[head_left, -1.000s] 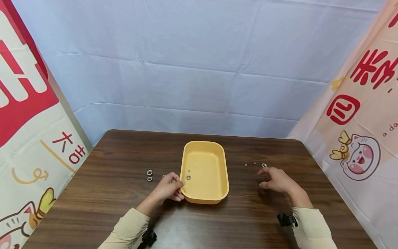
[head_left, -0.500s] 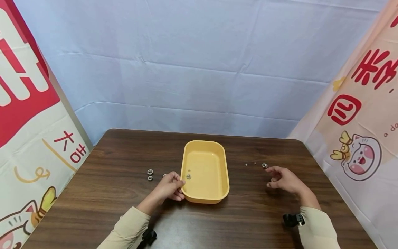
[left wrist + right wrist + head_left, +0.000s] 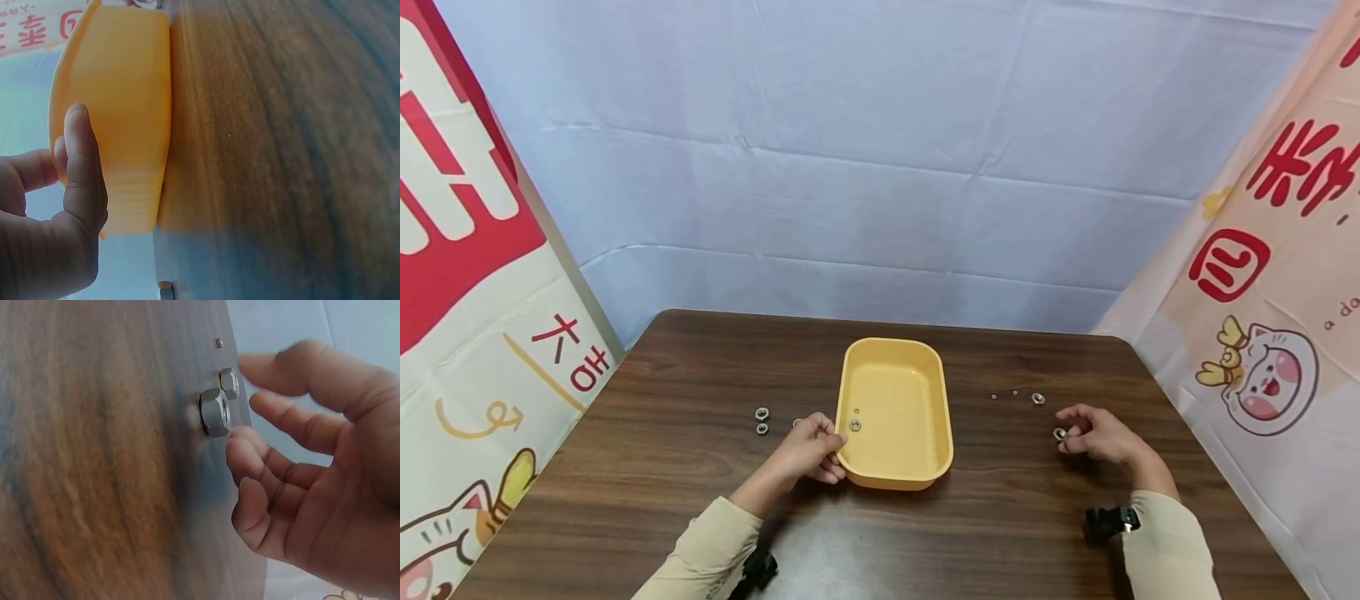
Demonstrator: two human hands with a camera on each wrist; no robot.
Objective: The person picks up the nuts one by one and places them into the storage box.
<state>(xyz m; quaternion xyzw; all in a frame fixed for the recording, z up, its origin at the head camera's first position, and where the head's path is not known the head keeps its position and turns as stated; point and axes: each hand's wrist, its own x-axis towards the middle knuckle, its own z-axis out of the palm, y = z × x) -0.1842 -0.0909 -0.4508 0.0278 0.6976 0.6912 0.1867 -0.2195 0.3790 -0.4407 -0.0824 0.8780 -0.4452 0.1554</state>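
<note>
While the left hand (image 3: 808, 450) pinches the central yellow tray (image 3: 902, 404) on its eight-o'clock side, the right hand (image 3: 1099, 435) (fingers loosely parted, holding nothing) is just beside a hex nut (image 3: 214, 414) at the tray's three o'clock.

Right-wrist tabletop (image 3: 81, 506) blurred, seemingly unfocused.
</note>
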